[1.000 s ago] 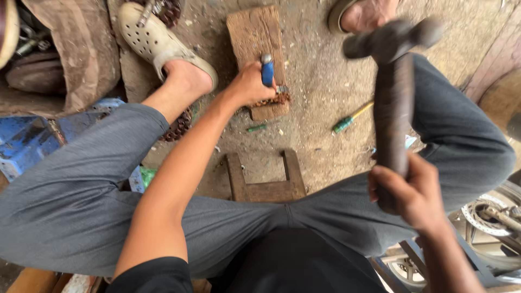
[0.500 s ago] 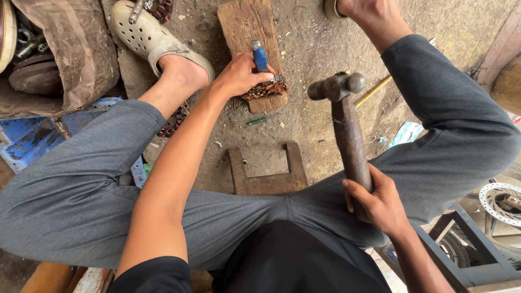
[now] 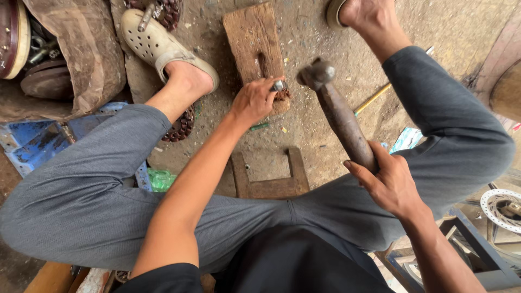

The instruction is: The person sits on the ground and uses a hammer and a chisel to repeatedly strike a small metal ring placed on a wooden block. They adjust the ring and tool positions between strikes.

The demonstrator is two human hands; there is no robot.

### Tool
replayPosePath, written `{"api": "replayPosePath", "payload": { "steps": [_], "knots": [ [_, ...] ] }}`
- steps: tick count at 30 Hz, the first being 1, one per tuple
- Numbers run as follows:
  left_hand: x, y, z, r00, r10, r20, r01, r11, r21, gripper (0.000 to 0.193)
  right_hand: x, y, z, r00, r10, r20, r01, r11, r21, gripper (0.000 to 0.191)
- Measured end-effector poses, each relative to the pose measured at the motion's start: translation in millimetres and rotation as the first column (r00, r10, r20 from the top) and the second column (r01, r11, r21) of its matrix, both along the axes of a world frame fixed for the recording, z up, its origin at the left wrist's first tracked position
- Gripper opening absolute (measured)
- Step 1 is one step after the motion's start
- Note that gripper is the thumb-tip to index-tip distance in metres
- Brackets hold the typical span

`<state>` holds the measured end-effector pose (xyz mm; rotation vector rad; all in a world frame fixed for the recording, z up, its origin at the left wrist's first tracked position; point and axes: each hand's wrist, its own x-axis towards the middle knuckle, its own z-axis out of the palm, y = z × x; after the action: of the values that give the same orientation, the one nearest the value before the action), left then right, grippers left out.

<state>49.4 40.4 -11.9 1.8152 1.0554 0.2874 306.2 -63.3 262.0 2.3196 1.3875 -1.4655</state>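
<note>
At the far left, a brown sack (image 3: pixel 81 54) lies on the dirt floor (image 3: pixel 320 130) above a blue metal piece (image 3: pixel 32 146). Beside it, the person's foot sits in a cream perforated clog (image 3: pixel 157 40), with a rusty chain (image 3: pixel 182 125) showing just under the ankle and more chain near the toe of the clog. A green scrap (image 3: pixel 161 179) peeks out below the grey trouser leg.

The left hand (image 3: pixel 252 100) reaches forward to a worn wooden block (image 3: pixel 252 38), rough, cracked and brown, lying flat on the floor between the 2 feet. Its fingers are curled and pinched around a small punch (image 3: pixel 278 85), whose metal end shows just above the thumb, set upright at the block's near right corner, where a bit of rusty chain lies under it.

Just right of that, the hammer (image 3: pixel 339 114) hangs with its dark, round steel head close beside the punch, not clearly touching it. Its handle is thick, reddish-brown and worn smooth, and slants down to the right hand (image 3: pixel 388 184), which is wrapped tight around the lower end.

Below, a U-shaped wooden frame (image 3: pixel 269 182) rests on the floor. Farther right, a yellow-handled tool (image 3: pixel 374 97) lies behind the knee, and a brake disc (image 3: pixel 502 206) sits at the edge.
</note>
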Motion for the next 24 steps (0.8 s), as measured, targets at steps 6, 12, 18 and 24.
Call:
{"api": "replayPosePath", "payload": {
  "steps": [6, 12, 18, 24],
  "knots": [
    [0.1, -10.6, -2.8, 0.998, 0.065, 0.016, -0.067, 0.979, 0.195, 0.043, -26.3, 8.5, 1.1, 0.936, 0.010, -0.353, 0.145, 0.901, 0.410, 0.035],
    [-0.9, -8.5, 1.2, 0.991, 0.064, 0.115, -0.104, 0.916, 0.387, 0.042, -21.0, 33.0, 19.0, 0.990, 0.140, 0.033, -0.137, 0.986, -0.095, 0.038],
    [-2.8, -8.5, 1.4, 0.997, 0.073, 0.031, -0.077, 0.987, 0.142, 0.041, -23.7, 46.4, 25.1, 0.989, 0.136, -0.051, -0.133, 0.989, 0.059, 0.029],
    [-2.5, -5.2, 12.7, 0.970, 0.140, 0.199, -0.181, 0.961, 0.207, 0.036, -20.9, 44.7, 31.2, 0.980, -0.075, -0.186, 0.110, 0.977, 0.182, 0.024]
  ]
}}
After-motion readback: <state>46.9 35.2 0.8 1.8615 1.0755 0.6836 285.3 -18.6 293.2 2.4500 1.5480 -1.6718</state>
